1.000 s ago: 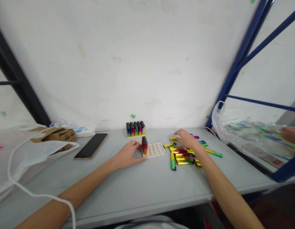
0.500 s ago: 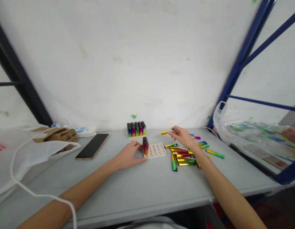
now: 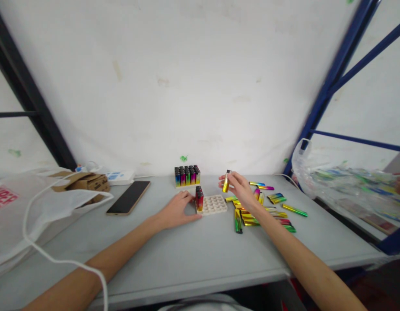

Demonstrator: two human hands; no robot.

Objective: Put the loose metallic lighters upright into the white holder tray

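Observation:
My right hand pinches a gold lighter, nearly upright with its dark top upward, above the table. My left hand grips the left end of a white tray with rows of holes, its thumb at the front corner. A few red lighters with black tops stand upright in the tray's left end, beside my left fingers; the other holes in view hold nothing. Right of the tray, partly hidden by my right forearm, lies a loose pile of shiny coloured lighters.
A second tray full of upright lighters stands near the wall. To the left are a phone, a cardboard box, a white plastic bag and a white cable. A blue metal frame and clear plastic bags are at right.
My right hand has turned the gold lighter from lying level to nearly upright and brought it slightly left. My left hand stays at the tray. The view has shifted slightly.

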